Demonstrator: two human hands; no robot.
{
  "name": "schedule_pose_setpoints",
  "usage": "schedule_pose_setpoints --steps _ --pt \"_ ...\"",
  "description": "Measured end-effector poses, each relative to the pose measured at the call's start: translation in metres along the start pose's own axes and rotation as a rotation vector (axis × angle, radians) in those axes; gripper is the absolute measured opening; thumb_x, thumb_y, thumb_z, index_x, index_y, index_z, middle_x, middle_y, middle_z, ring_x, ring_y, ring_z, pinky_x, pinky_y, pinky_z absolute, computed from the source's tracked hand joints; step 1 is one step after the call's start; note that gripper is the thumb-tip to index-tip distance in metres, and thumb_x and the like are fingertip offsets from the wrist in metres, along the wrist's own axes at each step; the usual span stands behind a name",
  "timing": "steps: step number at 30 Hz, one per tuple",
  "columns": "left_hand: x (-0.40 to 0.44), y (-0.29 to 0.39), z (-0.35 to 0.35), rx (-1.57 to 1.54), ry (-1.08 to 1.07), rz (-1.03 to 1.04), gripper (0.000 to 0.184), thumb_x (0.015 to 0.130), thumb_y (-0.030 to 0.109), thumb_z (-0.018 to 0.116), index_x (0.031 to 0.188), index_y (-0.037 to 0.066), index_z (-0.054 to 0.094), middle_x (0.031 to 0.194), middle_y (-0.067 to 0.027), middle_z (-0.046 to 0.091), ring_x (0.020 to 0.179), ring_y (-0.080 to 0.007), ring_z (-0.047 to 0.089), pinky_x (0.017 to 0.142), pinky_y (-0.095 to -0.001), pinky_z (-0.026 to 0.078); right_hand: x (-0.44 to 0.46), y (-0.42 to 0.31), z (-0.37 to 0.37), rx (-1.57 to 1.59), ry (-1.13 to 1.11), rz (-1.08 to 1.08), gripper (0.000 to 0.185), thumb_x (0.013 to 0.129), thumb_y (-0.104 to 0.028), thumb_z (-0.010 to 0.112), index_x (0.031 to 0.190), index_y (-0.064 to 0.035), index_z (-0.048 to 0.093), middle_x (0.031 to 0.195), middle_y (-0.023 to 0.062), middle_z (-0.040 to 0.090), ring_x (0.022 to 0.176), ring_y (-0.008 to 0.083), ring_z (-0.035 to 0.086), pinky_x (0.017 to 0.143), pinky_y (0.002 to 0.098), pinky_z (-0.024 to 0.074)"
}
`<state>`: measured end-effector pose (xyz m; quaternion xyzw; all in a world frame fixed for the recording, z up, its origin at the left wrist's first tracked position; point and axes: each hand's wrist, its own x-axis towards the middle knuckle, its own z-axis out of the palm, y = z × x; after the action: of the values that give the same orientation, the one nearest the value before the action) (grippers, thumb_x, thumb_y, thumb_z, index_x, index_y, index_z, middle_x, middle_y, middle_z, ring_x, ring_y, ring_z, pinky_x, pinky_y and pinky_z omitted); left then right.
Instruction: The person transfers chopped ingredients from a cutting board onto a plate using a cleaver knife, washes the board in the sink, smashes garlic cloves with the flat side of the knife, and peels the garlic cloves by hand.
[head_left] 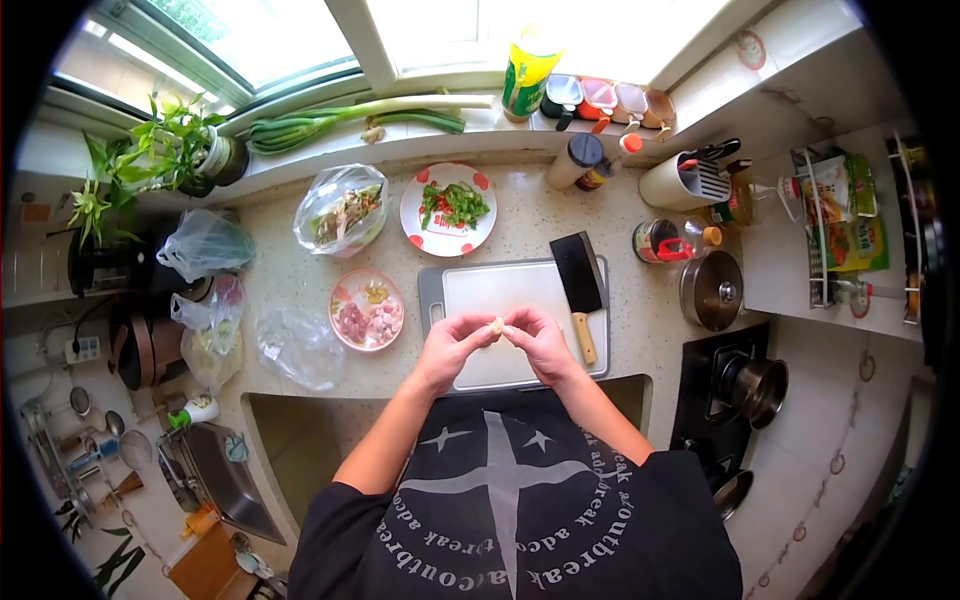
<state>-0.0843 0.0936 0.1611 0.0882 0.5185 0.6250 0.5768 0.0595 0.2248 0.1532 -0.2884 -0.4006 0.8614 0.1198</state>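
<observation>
Both hands meet over the near part of a white, grey-edged cutting board (465, 290). My left hand (455, 345) pinches a small pale piece (497, 326), possibly garlic, between thumb and fingertips. From the other side my right hand (540, 345) grips the same piece, its fingers curled. A cleaver (577, 275) with a dark blade and wooden handle lies on the board's right side. Left of the board, a pink-rimmed plate (366, 310) holds raw meat and small chopped pieces. Behind it stands a white plate with red spots (410, 222), bearing chopped green and red peppers.
A plastic bag of scraps (342, 210) and an empty clear bag (298, 347) lie to the left. At the right are a knife block (670, 186), a lidded pot (712, 290) and a stove with pans (755, 392). Spring onions (320, 128) lie on the sill.
</observation>
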Motion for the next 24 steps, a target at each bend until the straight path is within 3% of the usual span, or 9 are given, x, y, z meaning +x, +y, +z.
schedule_pose_setpoints --steps 2,4,7,10,14,16,20,24 --pt "-0.002 0.002 0.003 0.038 0.03 0.041 0.024 0.095 0.011 0.071 0.115 -0.002 0.069 0.106 -0.0098 0.073 0.096 -0.0156 0.069 0.089 -0.0293 0.055 -0.004 -0.009 0.013 -0.043 0.072 -0.038 0.01 0.092 -0.011 0.072 0.1 -0.0064 0.068 0.099 0.0005 0.065 0.091 0.0094 0.058 0.082 0.0265 0.0473" --pt "-0.005 0.005 0.007 0.118 0.054 0.103 0.024 0.094 0.009 0.072 0.114 -0.002 0.069 0.105 -0.0093 0.074 0.093 -0.0151 0.07 0.086 -0.0281 0.055 -0.005 -0.01 0.007 -0.288 0.084 -0.124 0.012 0.09 -0.011 0.073 0.099 -0.0066 0.069 0.096 0.0006 0.064 0.087 0.0092 0.056 0.077 0.0263 0.0465" --pt "-0.011 0.018 0.013 0.495 0.097 0.286 0.024 0.092 0.008 0.073 0.114 -0.002 0.07 0.102 -0.0084 0.074 0.089 -0.0135 0.07 0.083 -0.0272 0.056 -0.004 -0.018 0.009 -0.592 0.091 -0.279 0.013 0.086 -0.011 0.076 0.097 -0.0066 0.07 0.092 0.0015 0.063 0.081 0.0102 0.054 0.071 0.0265 0.0448" --pt "-0.013 0.023 0.013 0.641 0.123 0.446 0.024 0.091 0.008 0.074 0.113 -0.002 0.07 0.102 -0.0081 0.074 0.087 -0.0124 0.07 0.08 -0.0267 0.056 -0.005 -0.028 0.013 -0.714 0.089 -0.36 0.012 0.084 -0.01 0.076 0.094 -0.0062 0.07 0.091 0.003 0.063 0.079 0.0129 0.054 0.069 0.027 0.0434" --pt "-0.011 0.017 0.013 0.422 0.167 0.367 0.025 0.091 0.006 0.074 0.115 -0.001 0.069 0.105 -0.01 0.073 0.091 -0.0142 0.07 0.082 -0.0269 0.056 -0.007 -0.039 0.02 -0.802 0.054 -0.439 0.012 0.081 -0.006 0.076 0.09 -0.0063 0.068 0.091 0.0055 0.062 0.08 0.0184 0.056 0.069 0.0298 0.0445" --pt "-0.009 0.009 0.014 0.167 0.177 0.267 0.027 0.091 0.005 0.074 0.116 -0.001 0.068 0.107 -0.011 0.073 0.093 -0.0153 0.07 0.083 -0.0277 0.057 -0.009 -0.041 0.024 -0.871 0.072 -0.568 0.015 0.077 0.0 0.076 0.088 -0.0061 0.067 0.088 0.0059 0.062 0.079 0.0194 0.057 0.068 0.0305 0.0457" --pt "-0.01 0.008 0.015 -0.025 0.142 0.17 0.025 0.095 0.007 0.07 0.118 -0.003 0.067 0.107 -0.012 0.072 0.096 -0.0179 0.07 0.084 -0.0318 0.059 -0.009 -0.042 0.03 -1.075 0.148 -0.847 0.022 0.071 0.005 0.077 0.088 -0.0063 0.067 0.085 0.0071 0.061 0.079 0.0247 0.059 0.068 0.0345 0.0477" --pt "-0.012 0.015 0.014 -0.253 0.078 -0.025 0.024 0.098 0.011 0.066 0.117 -0.003 0.067 0.107 -0.012 0.072 0.095 -0.0199 0.071 0.083 -0.0342 0.06 -0.01 -0.041 0.029 -1.171 0.106 -0.979 0.026 0.067 0.006 0.077 0.088 -0.0069 0.068 0.084 0.0069 0.061 0.078 0.0267 0.059 0.069 0.0361 0.048"
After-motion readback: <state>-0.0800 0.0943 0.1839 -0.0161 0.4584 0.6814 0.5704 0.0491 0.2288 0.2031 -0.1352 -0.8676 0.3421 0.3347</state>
